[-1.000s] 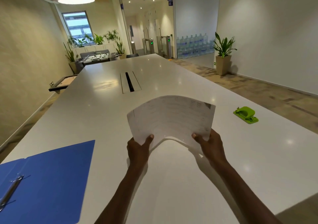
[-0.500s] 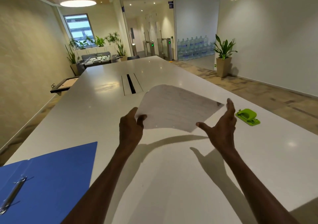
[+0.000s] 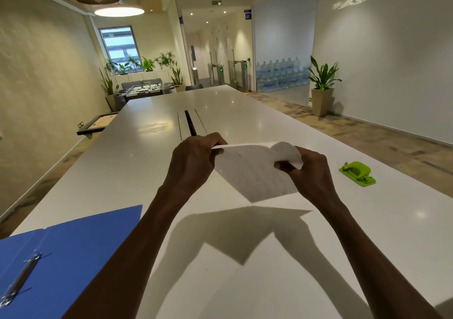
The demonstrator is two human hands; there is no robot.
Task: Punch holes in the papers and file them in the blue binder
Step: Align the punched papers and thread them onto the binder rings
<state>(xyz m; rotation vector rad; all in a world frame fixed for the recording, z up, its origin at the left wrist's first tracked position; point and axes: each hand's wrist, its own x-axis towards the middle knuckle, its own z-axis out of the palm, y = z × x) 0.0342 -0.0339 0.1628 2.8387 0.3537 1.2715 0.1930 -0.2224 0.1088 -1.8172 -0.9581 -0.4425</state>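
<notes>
Head view: papers' [image 3: 255, 171] print too faint.

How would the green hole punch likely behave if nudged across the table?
The green hole punch sits low on a flat, wide base, so it probably slides rather than tips. The white table looks glossy, so it may slide easily. It looks compact, likely liftable one-handed.

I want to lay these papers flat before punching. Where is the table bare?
Bare white table lies between the open blue binder and the green hole punch, beneath both hands. Also bare beyond the cable slot. Nowhere crowded.
</notes>
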